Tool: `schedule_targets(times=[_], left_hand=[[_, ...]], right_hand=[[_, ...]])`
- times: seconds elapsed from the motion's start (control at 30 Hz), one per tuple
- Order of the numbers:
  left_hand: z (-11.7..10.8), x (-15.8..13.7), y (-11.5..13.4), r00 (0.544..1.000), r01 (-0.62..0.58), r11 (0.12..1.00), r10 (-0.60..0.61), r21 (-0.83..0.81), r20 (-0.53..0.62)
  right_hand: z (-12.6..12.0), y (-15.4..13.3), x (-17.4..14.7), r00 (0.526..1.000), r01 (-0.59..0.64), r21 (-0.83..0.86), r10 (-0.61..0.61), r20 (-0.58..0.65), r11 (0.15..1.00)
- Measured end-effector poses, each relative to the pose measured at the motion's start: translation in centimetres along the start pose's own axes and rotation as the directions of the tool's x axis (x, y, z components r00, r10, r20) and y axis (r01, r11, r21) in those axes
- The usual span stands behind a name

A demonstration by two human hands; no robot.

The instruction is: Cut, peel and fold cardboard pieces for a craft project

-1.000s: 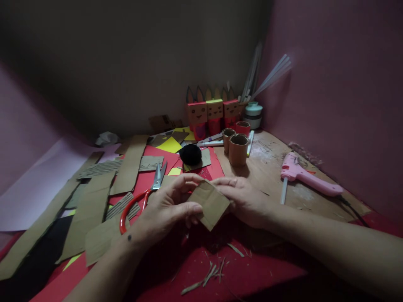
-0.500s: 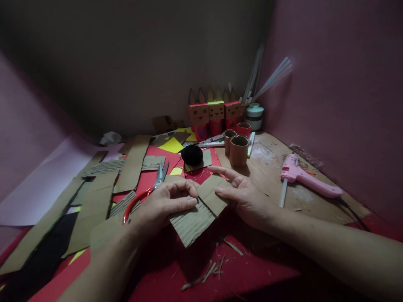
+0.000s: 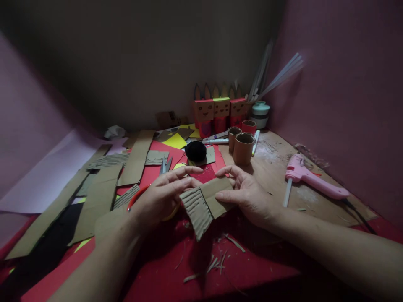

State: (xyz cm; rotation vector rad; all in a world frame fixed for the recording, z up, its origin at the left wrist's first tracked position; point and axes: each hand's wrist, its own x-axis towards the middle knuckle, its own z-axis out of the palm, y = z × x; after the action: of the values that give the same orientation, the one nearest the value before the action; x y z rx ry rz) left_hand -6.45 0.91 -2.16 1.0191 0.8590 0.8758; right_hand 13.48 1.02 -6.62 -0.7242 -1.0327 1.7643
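Observation:
Between thumb and fingers, my right hand (image 3: 248, 195) grips a piece of brown cardboard (image 3: 217, 193). Its right part is smooth and its left part shows bare ridges; I cannot tell whether this is one piece or two overlapping. My left hand (image 3: 166, 191) is at the cardboard's left edge, fingers stretched out and apart; whether it touches the edge is unclear. Partly hidden behind that hand lie red-handled scissors (image 3: 138, 197), blades pointing away. Cardboard shreds (image 3: 214, 264) are scattered on the red surface below.
Cardboard strips (image 3: 97, 201) and coloured paper cover the left side. A black ball of yarn (image 3: 195, 151), cardboard tubes (image 3: 244, 149) and decorated animal-faced figures (image 3: 204, 111) stand beyond my hands. At right lies a pink glue gun (image 3: 315, 180) with its cord; glue sticks (image 3: 283, 75) stand behind.
My left fingers have come off the cardboard and straightened. The cardboard has turned in my right hand, its ridged part swinging up to the left. The whole view has shifted slightly.

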Motion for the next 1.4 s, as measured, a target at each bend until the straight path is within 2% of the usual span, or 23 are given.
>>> schedule_targets(times=[0.17, 0.47, 0.77, 0.83, 0.9, 0.97, 1.03, 1.23, 1.4], left_hand=[[0.2, 0.2, -0.2, 0.999, 0.027, 1.000, -0.027, 0.010, -0.040], [0.3, 0.1, -0.3, 1.000, -0.011, 0.997, 0.010, 0.077, 0.025], [-0.2, -0.3, -0.6, 0.984, -0.018, 0.926, -0.051, 0.376, 0.172], [0.1, -0.4, -0.8, 0.993, -0.039, 0.912, -0.010, 0.409, 0.118], [0.3, -0.4, -1.0, 0.997, -0.069, 0.882, 0.073, 0.466, 0.011], [0.5, -0.3, -1.3, 0.985, -0.094, 0.854, 0.154, 0.511, -0.077], [0.6, -0.1, -1.6, 0.973, -0.109, 0.863, 0.194, 0.493, -0.124], [0.6, 0.3, -1.8, 0.972, -0.048, 0.942, 0.120, 0.332, -0.201], [0.6, 0.6, -1.9, 0.950, -0.090, 0.955, 0.168, 0.281, -0.265]], right_hand=[[0.0, 0.3, -0.3, 1.000, 0.020, -0.015, -0.020, -0.009, 1.000], [0.5, 0.0, -0.8, 0.985, 0.146, -0.159, -0.158, -0.065, 0.976], [0.2, -0.1, -0.7, 0.983, 0.112, -0.199, -0.139, -0.123, 0.974], [0.2, -0.1, -0.7, 0.979, 0.108, -0.192, -0.137, -0.149, 0.976], [0.3, -0.1, -0.6, 0.979, 0.102, -0.172, -0.130, -0.155, 0.980], [0.3, 0.0, -0.5, 0.983, 0.101, -0.145, -0.121, -0.135, 0.984], [0.4, 0.1, -0.4, 0.987, 0.099, -0.130, -0.114, -0.114, 0.987], [0.4, -0.1, -0.2, 0.995, 0.052, -0.086, -0.059, -0.078, 0.995], [0.3, -0.4, -0.1, 1.000, -0.012, -0.046, 0.010, -0.028, 0.999]])
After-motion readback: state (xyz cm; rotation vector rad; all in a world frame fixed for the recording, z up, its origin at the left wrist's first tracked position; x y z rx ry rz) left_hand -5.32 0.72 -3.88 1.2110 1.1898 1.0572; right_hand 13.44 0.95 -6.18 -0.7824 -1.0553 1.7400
